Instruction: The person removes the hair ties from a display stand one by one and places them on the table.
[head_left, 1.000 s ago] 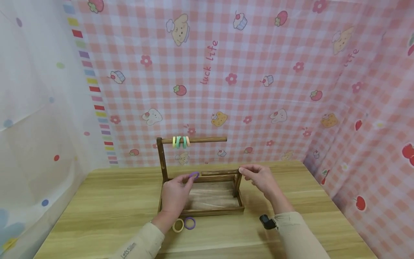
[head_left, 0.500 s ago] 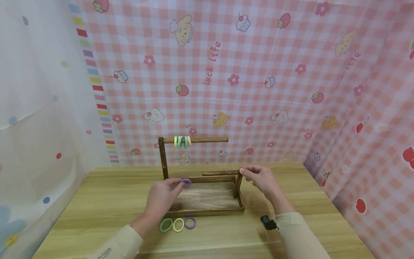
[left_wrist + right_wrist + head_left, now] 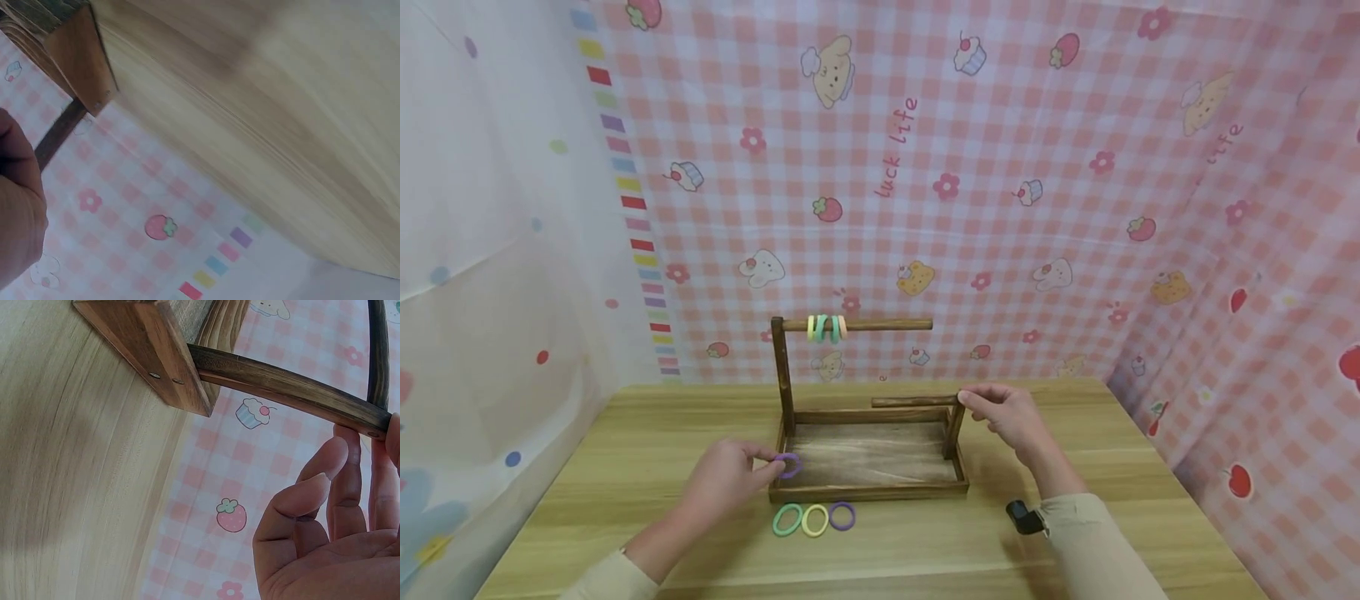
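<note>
My left hand [image 3: 718, 482] pinches a purple ring [image 3: 799, 466] between thumb and fingers, over the left front corner of a wooden rack [image 3: 880, 492]. In the left wrist view that ring is hidden, and only part of the hand [image 3: 19, 206] shows. My right hand [image 3: 1009, 417] grips the top of the rack's short right post [image 3: 953, 429], where the lower bar [image 3: 910, 402] joins it. The right wrist view has its fingertips [image 3: 347, 434] against that joint. Several yellow, green and peach rings hang on the upper bar [image 3: 891, 324], near the tall post [image 3: 782, 375].
In front of the rack, a green ring [image 3: 776, 523], a yellow ring [image 3: 804, 523] and another purple ring [image 3: 831, 517] lie in a row on the wooden table [image 3: 925, 550]. A pink checked cloth [image 3: 880, 242] hangs behind. A black device [image 3: 1024, 517] sits at my right wrist.
My left hand has moved left and toward me with the purple ring, away from the lower bar's free end. The green ring on the table has come into view. My right hand stays put.
</note>
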Demonstrator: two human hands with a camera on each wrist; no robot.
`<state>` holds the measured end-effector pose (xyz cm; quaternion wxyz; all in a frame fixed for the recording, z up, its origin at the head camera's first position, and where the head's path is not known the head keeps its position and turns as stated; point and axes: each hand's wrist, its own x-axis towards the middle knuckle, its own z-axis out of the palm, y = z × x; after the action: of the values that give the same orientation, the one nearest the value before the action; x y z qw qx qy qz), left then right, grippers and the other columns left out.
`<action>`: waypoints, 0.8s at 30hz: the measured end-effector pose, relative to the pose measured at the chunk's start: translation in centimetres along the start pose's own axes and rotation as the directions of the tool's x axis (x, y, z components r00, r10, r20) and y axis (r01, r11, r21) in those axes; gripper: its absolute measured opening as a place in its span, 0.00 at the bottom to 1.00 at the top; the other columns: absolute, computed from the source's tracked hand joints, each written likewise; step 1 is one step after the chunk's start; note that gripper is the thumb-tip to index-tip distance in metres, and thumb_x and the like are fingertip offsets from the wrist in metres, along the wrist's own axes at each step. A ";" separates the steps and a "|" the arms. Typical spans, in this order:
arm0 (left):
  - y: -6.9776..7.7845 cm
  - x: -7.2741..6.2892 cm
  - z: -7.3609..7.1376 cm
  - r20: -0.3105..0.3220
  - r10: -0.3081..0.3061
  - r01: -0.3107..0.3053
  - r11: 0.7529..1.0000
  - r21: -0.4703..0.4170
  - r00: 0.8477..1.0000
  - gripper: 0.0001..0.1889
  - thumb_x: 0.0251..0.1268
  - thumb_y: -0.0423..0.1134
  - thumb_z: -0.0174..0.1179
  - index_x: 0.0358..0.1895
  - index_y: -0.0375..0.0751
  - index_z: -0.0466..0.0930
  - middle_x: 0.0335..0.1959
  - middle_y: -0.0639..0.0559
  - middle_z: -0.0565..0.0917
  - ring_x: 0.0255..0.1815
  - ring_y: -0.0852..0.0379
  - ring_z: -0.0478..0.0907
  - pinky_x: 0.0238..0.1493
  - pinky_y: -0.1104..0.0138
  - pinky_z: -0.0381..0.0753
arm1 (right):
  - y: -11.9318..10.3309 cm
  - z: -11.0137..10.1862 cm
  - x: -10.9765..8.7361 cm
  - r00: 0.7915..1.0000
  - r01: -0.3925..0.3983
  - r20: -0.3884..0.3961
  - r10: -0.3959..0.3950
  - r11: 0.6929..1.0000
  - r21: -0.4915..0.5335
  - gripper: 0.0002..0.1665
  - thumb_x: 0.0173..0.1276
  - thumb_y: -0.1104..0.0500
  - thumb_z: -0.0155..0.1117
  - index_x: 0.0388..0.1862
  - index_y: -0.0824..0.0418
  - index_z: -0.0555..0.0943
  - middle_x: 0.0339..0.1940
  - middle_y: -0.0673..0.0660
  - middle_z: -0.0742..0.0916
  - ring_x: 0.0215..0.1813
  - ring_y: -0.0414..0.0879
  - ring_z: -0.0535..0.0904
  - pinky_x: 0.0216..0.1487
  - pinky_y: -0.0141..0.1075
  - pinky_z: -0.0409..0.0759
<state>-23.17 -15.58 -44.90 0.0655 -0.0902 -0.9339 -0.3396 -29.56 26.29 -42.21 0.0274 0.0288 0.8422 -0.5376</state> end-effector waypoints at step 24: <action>-3.8 -2.7 -0.6 0.253 -0.080 0.080 0.997 0.012 0.964 0.06 0.61 0.39 0.77 0.29 0.46 0.89 0.30 0.54 0.87 0.14 0.64 0.68 0.16 0.78 0.63 | 0.1 0.1 -0.1 1.000 0.010 0.002 -0.010 1.000 0.025 0.28 0.74 0.37 0.71 0.62 0.53 0.88 0.58 0.54 0.90 0.54 0.49 0.84 0.56 0.42 0.83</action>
<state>-21.34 -19.20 -47.29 -0.0681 -0.0950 -0.9378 -0.3270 -29.48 26.26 -42.31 0.0253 0.0241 0.8357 -0.5481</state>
